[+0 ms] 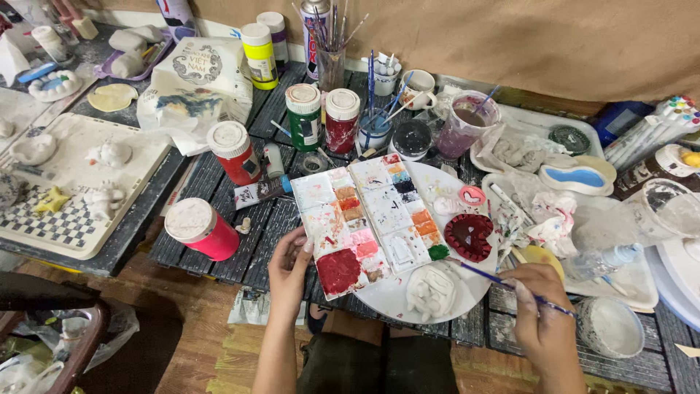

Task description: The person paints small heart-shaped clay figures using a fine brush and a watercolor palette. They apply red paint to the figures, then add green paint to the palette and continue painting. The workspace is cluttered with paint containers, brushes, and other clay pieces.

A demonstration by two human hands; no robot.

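- Dark slatted boards make up the surface (219,255), crowded with paint jars, brushes and clay pieces.
- My left hand (289,270) rests at the near-left corner of the paint palette (368,219), its fingers (300,244) slightly curled and touching the edge.
- My right hand (543,310) pinches a thin blue paintbrush (503,281) between thumb and fingers, its tip at the lower edge of the red heart-shaped clay piece (469,236).
- That heart lies on the white round plate (390,299), just right of the palette.
- An unpainted white clay figure (430,290) sits on the plate's near side.
- A pink paint jar (202,228) lies tipped over, well left of my left hand.
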